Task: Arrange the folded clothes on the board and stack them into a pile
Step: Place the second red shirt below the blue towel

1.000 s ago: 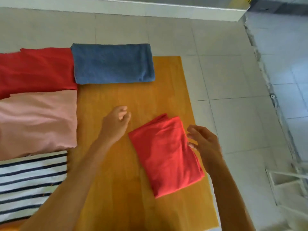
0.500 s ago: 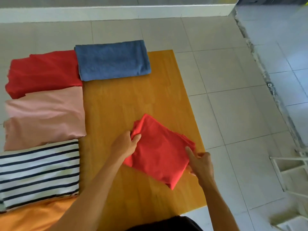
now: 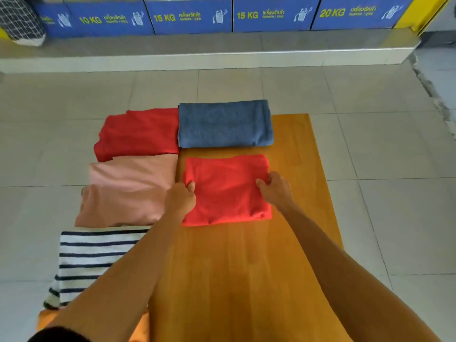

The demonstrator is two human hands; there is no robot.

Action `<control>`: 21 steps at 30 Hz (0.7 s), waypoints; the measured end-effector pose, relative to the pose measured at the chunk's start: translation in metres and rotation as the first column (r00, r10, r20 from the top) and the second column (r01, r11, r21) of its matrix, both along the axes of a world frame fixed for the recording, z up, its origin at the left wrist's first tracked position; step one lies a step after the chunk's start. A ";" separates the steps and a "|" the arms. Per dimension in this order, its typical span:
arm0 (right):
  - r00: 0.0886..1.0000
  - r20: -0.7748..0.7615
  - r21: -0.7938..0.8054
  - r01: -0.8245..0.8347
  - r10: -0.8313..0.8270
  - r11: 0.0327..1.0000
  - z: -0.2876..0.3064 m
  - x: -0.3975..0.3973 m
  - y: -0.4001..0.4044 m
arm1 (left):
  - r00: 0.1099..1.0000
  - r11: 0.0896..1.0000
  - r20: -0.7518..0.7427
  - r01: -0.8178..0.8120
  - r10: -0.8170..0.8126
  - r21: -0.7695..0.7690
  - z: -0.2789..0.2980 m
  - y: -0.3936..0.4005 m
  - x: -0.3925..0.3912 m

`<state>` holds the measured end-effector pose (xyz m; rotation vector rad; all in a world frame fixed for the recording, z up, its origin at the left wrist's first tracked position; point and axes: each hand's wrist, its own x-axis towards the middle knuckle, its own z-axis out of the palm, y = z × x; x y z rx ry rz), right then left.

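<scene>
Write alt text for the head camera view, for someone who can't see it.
Both hands, left hand and right hand, grip a folded bright red cloth on an orange wooden board, just below a folded blue towel. Dark red, pink and striped folded clothes lie left.

The board is orange-brown wood with fine lengthwise grain and a soft satin sheen. The red folded cloth at its centre looks like thin, smooth matt knit; the blue towel at 12 o'clock is thick, nubbly terry. The pink cloth at 9 o'clock is soft and matt. The floor is pale tile, faintly glossy.
</scene>
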<state>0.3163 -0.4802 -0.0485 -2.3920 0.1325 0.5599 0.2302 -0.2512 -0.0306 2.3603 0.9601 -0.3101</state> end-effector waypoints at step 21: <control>0.939 0.161 0.043 0.302 -0.305 0.952 0.007 -0.002 0.035 | 0.998 0.999 0.063 -0.004 0.001 0.038 0.017 0.028 0.012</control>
